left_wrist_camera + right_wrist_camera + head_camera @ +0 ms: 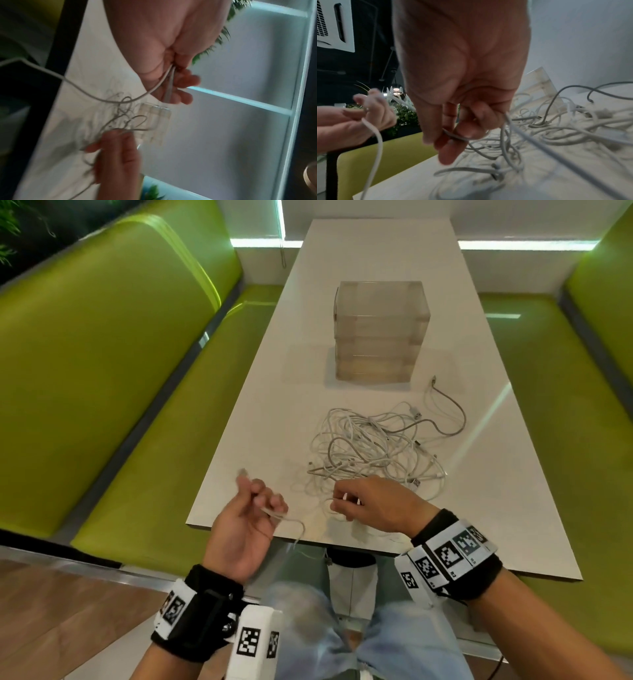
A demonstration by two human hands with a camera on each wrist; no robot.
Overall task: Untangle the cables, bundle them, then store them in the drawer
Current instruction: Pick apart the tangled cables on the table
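Observation:
A tangle of white and grey cables (373, 450) lies on the white table (472, 508) in front of a clear drawer unit (380, 333). My left hand (255, 501) is raised at the table's near left corner, fingers curled round a white cable (291, 523) that droops over the table edge; the same cable (96, 94) runs out of the left hand (173, 83) in the left wrist view. My right hand (356, 501) hovers at the near edge of the tangle and pinches a thin grey cable (453, 136) between thumb and fingers (464, 128).
Green padded benches (102, 371) flank the table on both sides. The drawer unit stands mid-table with its drawers closed. A grey cable end (445, 405) loops out to the right of the pile. My knees in light jeans (342, 628) are below the table edge.

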